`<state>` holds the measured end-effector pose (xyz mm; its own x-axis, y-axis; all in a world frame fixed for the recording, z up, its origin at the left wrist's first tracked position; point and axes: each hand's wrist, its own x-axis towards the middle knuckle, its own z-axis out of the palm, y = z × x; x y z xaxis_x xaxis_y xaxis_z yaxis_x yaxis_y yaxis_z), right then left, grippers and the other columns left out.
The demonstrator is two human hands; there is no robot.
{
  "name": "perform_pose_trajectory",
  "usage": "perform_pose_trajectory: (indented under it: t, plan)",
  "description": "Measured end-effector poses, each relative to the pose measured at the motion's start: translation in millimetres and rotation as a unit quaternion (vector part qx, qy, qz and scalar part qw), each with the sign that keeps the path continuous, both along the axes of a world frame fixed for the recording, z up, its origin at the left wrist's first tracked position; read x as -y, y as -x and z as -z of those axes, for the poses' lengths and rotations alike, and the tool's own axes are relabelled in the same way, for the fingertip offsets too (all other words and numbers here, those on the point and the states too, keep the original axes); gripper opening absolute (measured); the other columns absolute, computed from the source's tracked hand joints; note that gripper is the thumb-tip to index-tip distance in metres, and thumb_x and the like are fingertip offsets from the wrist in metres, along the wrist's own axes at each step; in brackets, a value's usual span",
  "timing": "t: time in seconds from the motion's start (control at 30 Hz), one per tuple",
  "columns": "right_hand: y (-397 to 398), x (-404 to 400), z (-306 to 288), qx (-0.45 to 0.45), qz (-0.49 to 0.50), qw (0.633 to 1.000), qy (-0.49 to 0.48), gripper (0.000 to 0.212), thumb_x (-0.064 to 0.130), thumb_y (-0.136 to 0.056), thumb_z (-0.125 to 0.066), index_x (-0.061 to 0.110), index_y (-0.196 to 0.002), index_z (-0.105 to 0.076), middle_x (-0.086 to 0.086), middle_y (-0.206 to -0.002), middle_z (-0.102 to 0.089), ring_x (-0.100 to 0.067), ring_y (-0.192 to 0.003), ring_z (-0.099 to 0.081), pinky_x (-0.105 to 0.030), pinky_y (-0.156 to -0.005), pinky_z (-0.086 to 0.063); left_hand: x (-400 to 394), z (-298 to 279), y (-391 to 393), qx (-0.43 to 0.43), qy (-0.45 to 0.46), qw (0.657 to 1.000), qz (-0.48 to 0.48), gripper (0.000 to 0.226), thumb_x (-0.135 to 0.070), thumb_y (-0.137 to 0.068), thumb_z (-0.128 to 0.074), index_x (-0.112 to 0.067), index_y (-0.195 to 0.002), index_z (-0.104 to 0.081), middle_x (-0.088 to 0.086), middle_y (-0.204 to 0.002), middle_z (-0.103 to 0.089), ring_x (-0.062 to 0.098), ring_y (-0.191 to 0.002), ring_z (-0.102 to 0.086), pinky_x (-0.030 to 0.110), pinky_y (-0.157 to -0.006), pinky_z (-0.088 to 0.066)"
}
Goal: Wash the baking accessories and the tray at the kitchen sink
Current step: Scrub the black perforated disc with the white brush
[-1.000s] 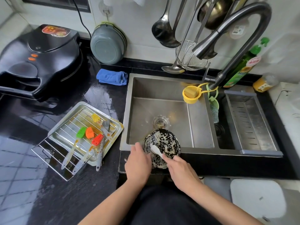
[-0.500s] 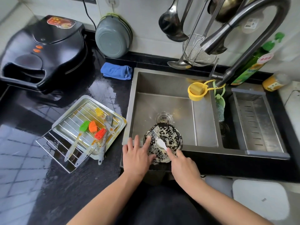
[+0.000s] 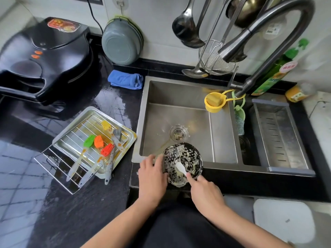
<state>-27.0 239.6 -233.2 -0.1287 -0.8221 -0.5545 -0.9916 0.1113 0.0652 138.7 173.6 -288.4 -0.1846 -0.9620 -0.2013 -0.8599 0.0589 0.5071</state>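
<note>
A round black perforated pan [image 3: 186,154], smeared with pale batter, leans on the front edge of the steel sink [image 3: 179,97]. My left hand [image 3: 152,176] holds its left rim with the fingers spread along it. My right hand [image 3: 206,192] grips a small white scraper [image 3: 180,168], whose tip rests on the pan's surface. On the counter to the left lies a metal tray [image 3: 125,135] with a wire rack [image 3: 59,169] on it. Several silicone brushes lie on the rack, among them a green brush [image 3: 89,141], an orange brush [image 3: 98,141] and a red brush [image 3: 107,149].
A black electric griddle [image 3: 44,58] stands at the back left. A blue cloth [image 3: 125,80] lies behind the wet black counter. The tap [image 3: 268,38] arches over the sink. A yellow sponge cup [image 3: 214,102] hangs beside it. A drain basket [image 3: 279,133] sits on the right.
My left hand has shifted from a spread hold to grip the pan's left rim. The scraper has slid lower on the pan. The view has moved slightly closer.
</note>
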Motion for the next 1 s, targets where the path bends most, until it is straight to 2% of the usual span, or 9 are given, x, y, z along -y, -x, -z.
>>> perform_pose_trajectory:
  t: [0.1,0.17,0.23,0.33,0.5,0.67,0.77,0.87,1.0]
  plan:
    - [-0.9,1.8,2.6,0.025,0.02,0.999,0.002,0.058,0.018,-0.104,-0.036,0.032,-0.159,-0.024,-0.006,-0.124,-0.056,-0.034,-0.102,-0.065,-0.042,-0.078,-0.05,-3.1,-10.2,5.4,-0.18,-0.166,0.947,-0.209,0.038,-0.023,-0.094,-0.066,-0.016,-0.129,-0.056,-0.005,-0.1,-0.065,0.019,-0.094,-0.061,0.033,-0.083,-0.046]
    - [-1.3,5.0,2.8,0.05,0.04,0.998,0.013,0.055,0.022,-0.105,-0.036,0.035,-0.158,-0.028,-0.004,-0.12,-0.057,-0.034,-0.101,-0.065,-0.042,-0.081,-0.051,5.5,-11.3,8.7,-0.188,-0.237,0.925,-0.23,0.016,-0.029,-0.094,-0.064,-0.015,-0.103,-0.067,-0.006,-0.081,-0.067,0.019,-0.078,-0.065,0.032,-0.079,-0.051]
    - [-0.6,7.3,0.8,0.08,0.073,0.994,0.026,0.051,0.026,-0.106,-0.036,0.039,-0.155,-0.034,-0.004,-0.118,-0.059,-0.034,-0.102,-0.064,-0.041,-0.083,-0.05,14.7,-9.7,10.5,-0.226,-0.295,0.896,-0.245,0.026,-0.032,-0.094,-0.065,-0.012,-0.078,-0.062,0.002,-0.068,-0.067,0.021,-0.061,-0.066,0.037,-0.065,-0.059]
    - [1.7,8.4,-1.4,0.113,0.092,0.988,0.043,0.047,0.029,-0.107,-0.034,0.04,-0.153,-0.038,-0.003,-0.115,-0.059,-0.033,-0.101,-0.063,-0.038,-0.08,-0.048,21.1,-8.0,10.4,-0.281,-0.365,0.85,-0.257,0.025,-0.028,-0.098,-0.066,-0.009,-0.084,-0.063,0.012,-0.075,-0.071,0.018,-0.055,-0.068,0.025,-0.045,-0.05]
    - [-2.2,-8.1,-12.1,0.085,0.037,0.995,-0.021,0.053,0.022,-0.105,-0.033,0.035,-0.157,-0.028,-0.005,-0.123,-0.056,-0.037,-0.105,-0.063,-0.043,-0.084,-0.049,10.8,8.8,3.5,-0.322,-0.365,0.811,-0.324,0.017,-0.02,-0.093,-0.073,-0.006,-0.085,-0.068,0.017,-0.091,-0.075,0.024,-0.072,-0.07,0.031,-0.054,-0.058]
    - [-24.9,10.6,-7.5,0.069,0.043,0.997,-0.002,0.06,0.012,-0.103,-0.034,0.022,-0.161,-0.018,-0.011,-0.131,-0.053,-0.037,-0.108,-0.062,-0.046,-0.086,-0.051,6.7,12.5,3.1,-0.352,-0.374,0.787,-0.342,0.015,-0.016,-0.094,-0.072,-0.005,-0.089,-0.064,0.016,-0.081,-0.071,0.02,-0.059,-0.065,0.032,-0.055,-0.058]
    - [-27.1,21.5,-2.9,0.057,0.023,0.998,0.015,0.059,0.014,-0.105,-0.034,0.023,-0.16,-0.018,-0.011,-0.131,-0.053,-0.037,-0.105,-0.064,-0.045,-0.082,-0.051,10.1,12.2,3.5,-0.376,-0.391,0.756,-0.366,0.02,-0.012,-0.094,-0.072,0.001,-0.104,-0.061,0.025,-0.092,-0.073,0.026,-0.058,-0.062,0.034,-0.056,-0.059]
    - [-16.4,1.0,-11.1,0.04,0.015,0.999,-0.022,0.061,0.012,-0.102,-0.035,0.026,-0.16,-0.019,-0.009,-0.131,-0.052,-0.037,-0.105,-0.064,-0.045,-0.082,-0.05,9.2,15.8,5.6,-0.369,-0.383,0.761,-0.371,0.028,-0.011,-0.092,-0.075,0.003,-0.111,-0.061,0.022,-0.093,-0.07,0.024,-0.054,-0.064,0.036,-0.057,-0.061]
    - [-10.2,-4.5,-17.5,0.043,0.022,0.998,-0.038,0.06,0.012,-0.103,-0.033,0.026,-0.16,-0.021,-0.009,-0.129,-0.053,-0.038,-0.108,-0.062,-0.045,-0.084,-0.049,8.1,14.5,8.0,-0.342,-0.373,0.784,-0.36,0.028,-0.016,-0.09,-0.078,0.003,-0.109,-0.068,0.022,-0.103,-0.071,0.026,-0.068,-0.07,0.037,-0.056,-0.061]
